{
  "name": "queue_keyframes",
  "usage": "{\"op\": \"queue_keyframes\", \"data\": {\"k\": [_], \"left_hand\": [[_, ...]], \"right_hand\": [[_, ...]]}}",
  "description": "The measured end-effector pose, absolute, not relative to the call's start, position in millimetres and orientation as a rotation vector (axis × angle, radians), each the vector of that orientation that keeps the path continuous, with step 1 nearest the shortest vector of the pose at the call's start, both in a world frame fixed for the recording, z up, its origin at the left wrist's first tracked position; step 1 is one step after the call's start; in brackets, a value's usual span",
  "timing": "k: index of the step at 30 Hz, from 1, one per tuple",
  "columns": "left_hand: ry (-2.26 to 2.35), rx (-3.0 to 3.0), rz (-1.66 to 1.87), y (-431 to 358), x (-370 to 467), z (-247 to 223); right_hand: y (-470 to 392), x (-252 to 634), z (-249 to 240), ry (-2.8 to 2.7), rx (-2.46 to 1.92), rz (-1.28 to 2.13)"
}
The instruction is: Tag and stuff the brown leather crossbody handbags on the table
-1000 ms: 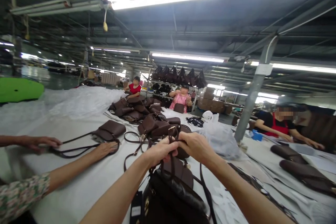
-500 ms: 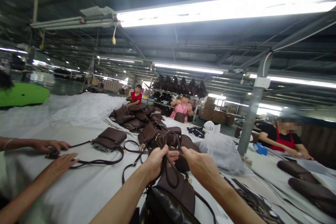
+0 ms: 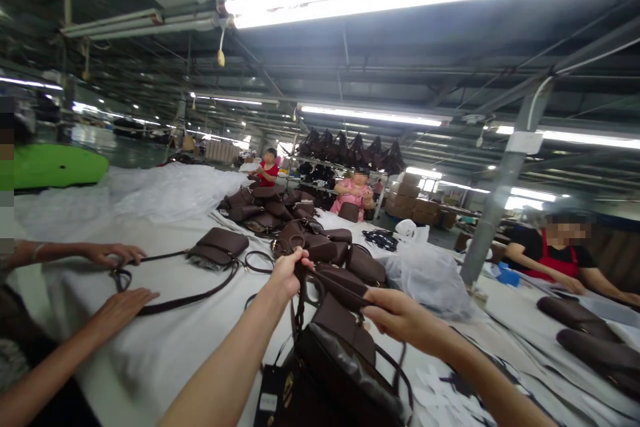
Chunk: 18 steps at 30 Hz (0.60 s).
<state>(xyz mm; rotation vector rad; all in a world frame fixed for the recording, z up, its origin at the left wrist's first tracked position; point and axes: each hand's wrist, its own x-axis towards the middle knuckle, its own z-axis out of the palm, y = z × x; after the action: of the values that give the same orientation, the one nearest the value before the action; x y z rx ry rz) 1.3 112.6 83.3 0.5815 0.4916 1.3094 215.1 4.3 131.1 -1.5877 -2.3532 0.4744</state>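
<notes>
Left hand [image 3: 287, 275] raised, I pinch a bunch of dark straps [image 3: 337, 279] between thumb and fingers, the fingertips drawn together. Right hand [image 3: 400, 317] is closed on what look like the same straps, farther right and a little lower, so the run between my hands slopes down from left to right. Below both hands and closer to my body is the dark bag [image 3: 320, 390], cut off by the bottom edge of view. Its long axis slants the same way, the far end to the left, the near end to the right. Of the two, my right hand appears nearer the bag's middle; my left is above its far end, with straps hanging down. A black tag [image 3: 269, 397] is at the bag's left side. Brown bags [image 3: 330, 250] lie piled beyond my hands.
</notes>
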Motion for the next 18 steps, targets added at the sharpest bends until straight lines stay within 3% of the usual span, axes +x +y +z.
{"op": "queue_keyframes", "data": {"k": [2, 7, 11, 18], "left_hand": [[0.477, 0.606, 1.301, 114.0, -13.2, 86.9], [0.419, 0.842, 1.066, 94.1, 1.8, 98.8], [0.431, 1.087, 0.860, 78.6, 26.7, 106.6], [0.562, 1.372, 0.749, 75.8, 29.3, 109.6]], "right_hand": [[0.0, 239.7, 137.3, -2.302, -1.602, 0.594], [3.3, 233.7, 155.6, -2.425, -1.496, -0.066], [19.0, 198.3, 159.4, -2.396, -1.607, -0.385], [27.7, 193.0, 158.6, -2.404, -1.674, -0.436]]}}
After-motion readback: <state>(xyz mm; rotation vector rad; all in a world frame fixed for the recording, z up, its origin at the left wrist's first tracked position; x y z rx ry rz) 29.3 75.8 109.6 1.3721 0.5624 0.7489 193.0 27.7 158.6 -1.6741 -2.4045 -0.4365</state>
